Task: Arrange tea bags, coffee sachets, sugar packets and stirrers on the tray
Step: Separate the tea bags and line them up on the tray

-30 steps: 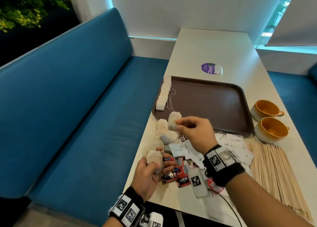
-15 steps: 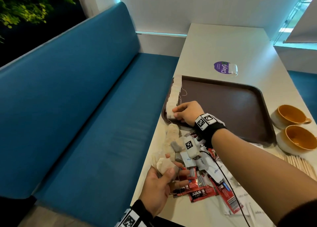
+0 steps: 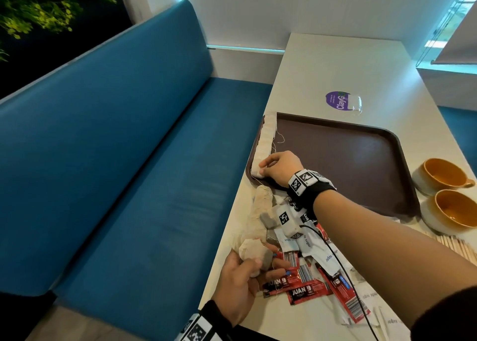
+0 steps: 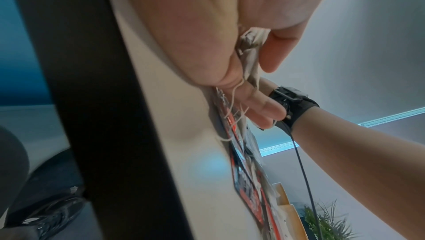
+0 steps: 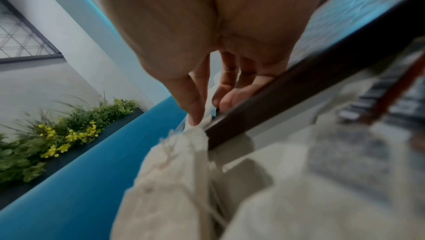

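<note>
Row of tea bags (image 3: pixel 265 139) lay end to end along the left rim of the brown tray (image 3: pixel 348 160), strings trailing onto the tray floor. Right hand (image 3: pixel 280 169) was at the near end of that row, its grip pinching the nearest tea bag (image 3: pixel 256 171) between thumb and fingertips (image 5: pixel 195 114) at the tray's near-left corner; bag touched the rim there. Left hand (image 3: pixel 238 286) sat at the bench's near edge, its grip closed round a crumpled held tea bag (image 3: pixel 254 253), strings hanging from between the fingers (image 4: pixel 260 105). Loose tea bags (image 3: pixel 262 206) were heaped on the bench (image 3: pixel 335 64) between the two hands, just off the tray. Beside them, under the right forearm, a scatter of red coffee sachets (image 3: pixel 307 291) and white sugar packets (image 3: pixel 327 258), overlapping. Wooden stirrers (image 3: pixel 456 245) lay at the right, near two orange-lined cups (image 3: pixel 444 199) that stood just beside the tray's right edge. Purple sticker (image 3: pixel 338 101) on the bench beyond the tray. Blue sofa (image 3: pixel 116 160) ran along the left.
</note>
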Demonstrator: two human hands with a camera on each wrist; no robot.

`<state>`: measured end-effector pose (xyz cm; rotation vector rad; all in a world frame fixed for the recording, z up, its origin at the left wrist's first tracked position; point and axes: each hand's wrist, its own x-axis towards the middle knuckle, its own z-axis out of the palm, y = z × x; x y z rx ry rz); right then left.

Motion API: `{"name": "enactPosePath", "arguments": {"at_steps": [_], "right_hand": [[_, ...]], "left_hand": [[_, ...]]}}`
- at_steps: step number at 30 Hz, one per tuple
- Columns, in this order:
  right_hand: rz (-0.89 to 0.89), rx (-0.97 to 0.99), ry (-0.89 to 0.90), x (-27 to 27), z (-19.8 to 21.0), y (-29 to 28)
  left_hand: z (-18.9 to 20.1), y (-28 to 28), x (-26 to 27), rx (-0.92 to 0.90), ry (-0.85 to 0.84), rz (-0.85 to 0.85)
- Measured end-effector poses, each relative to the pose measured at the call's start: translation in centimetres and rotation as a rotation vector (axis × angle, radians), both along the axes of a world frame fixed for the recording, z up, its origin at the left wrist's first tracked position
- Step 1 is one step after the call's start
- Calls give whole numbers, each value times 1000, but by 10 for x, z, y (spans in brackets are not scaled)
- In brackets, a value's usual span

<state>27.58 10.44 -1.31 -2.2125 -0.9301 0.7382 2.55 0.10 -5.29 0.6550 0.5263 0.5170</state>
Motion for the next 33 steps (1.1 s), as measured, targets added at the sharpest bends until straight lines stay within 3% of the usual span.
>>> {"name": "enactPosePath", "arguments": {"at_steps": [7,14,23,28,33], "right_hand": [[-20,180,43,-2,27,-40],[37,300,169,-44,56,-126],[-3,370,369,-101,22,-208],[17,393,322,-110,8,-221],[-97,394,390,-110,5,-222]], "left_hand": [[2,-3,-2,-19,49,50],[-4,-4,0,40,131,20],[3,-11,4,169,201,116],[5,-14,5,198,261,148],[8,-15,2,191,272,67]]}}
